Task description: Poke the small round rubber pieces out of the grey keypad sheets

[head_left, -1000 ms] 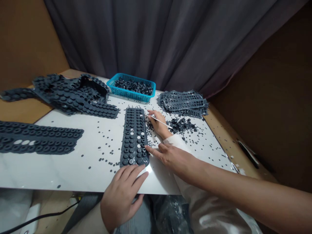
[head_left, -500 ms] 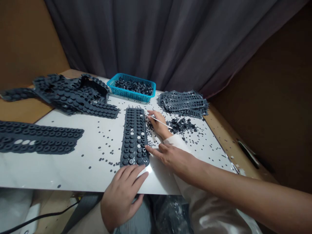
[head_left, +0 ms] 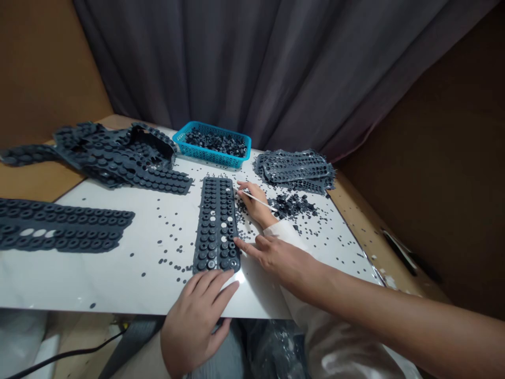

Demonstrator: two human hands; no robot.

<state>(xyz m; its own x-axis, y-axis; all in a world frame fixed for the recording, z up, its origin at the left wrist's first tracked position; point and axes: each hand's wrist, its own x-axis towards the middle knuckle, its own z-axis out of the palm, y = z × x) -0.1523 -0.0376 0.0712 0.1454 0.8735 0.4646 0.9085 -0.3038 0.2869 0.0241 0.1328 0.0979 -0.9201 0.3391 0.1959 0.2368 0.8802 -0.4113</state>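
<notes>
A dark grey rubber sheet (head_left: 215,210) with rows of round raised rings lies lengthwise before me on the white table; several of its places are bare holes showing white. My left hand (head_left: 199,316) rests at the near end of the sheet, fingers stretched and slightly apart, with nothing held. Beside the sheet's far right edge, my right hand (head_left: 255,204) grips a thin white stick (head_left: 258,200). Another person's hand (head_left: 276,258) reaches in from the right over my sleeve, its index finger pointing at the sheet's lower right rings.
Small black discs and a heap of dark scraps (head_left: 294,205) lie right of the sheet. Punched-out sheets (head_left: 295,169) are stacked behind. A blue basket (head_left: 211,155) holds black parts. More ringed sheets (head_left: 118,152) pile at left, with another strip (head_left: 67,226) nearer.
The view has shifted very slightly. Both my hands, the sheet and the other person's pointing hand keep nearly the same places relative to each other.
</notes>
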